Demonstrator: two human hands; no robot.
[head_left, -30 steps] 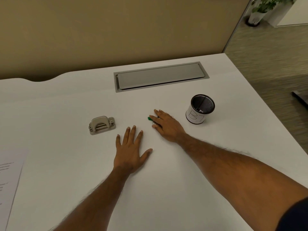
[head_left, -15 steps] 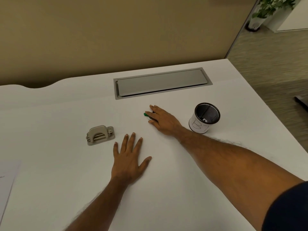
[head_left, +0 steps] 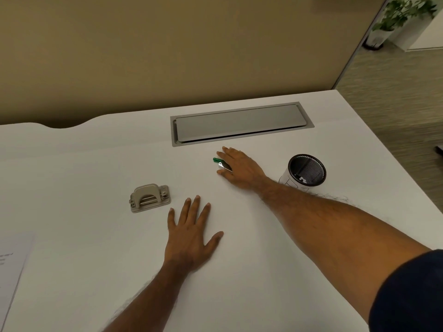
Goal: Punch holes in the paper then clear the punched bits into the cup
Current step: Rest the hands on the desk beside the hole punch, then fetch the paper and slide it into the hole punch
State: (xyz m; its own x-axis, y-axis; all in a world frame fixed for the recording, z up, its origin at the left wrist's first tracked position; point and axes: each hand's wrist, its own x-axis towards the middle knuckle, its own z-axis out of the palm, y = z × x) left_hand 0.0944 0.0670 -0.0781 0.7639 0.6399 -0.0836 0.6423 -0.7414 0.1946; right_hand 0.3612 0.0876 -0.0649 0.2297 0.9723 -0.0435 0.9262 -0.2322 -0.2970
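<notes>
A beige hole punch [head_left: 149, 198] sits on the white desk [head_left: 96, 236], left of centre. A printed paper sheet [head_left: 13, 262] lies at the left edge, partly out of frame. The black mesh cup [head_left: 306, 170] with a white label stands at the right, with a few white punched bits on its bottom. My left hand [head_left: 191, 236] lies flat on the desk with its fingers spread, just right of the punch. My right hand [head_left: 239, 168] reaches forward, left of the cup. Its fingers lie over a small tool with a green end and a metal part [head_left: 220, 162].
A grey cable-tray lid [head_left: 239, 123] is set into the desk behind my right hand. A tan partition wall rises behind the desk. The desk's right edge drops to carpeted floor, with a potted plant [head_left: 393, 17] far back.
My right hand has slid with the green tool away from me toward the cable lid. My left hand stays flat. The view has tilted, bringing the paper sheet back in at left.
</notes>
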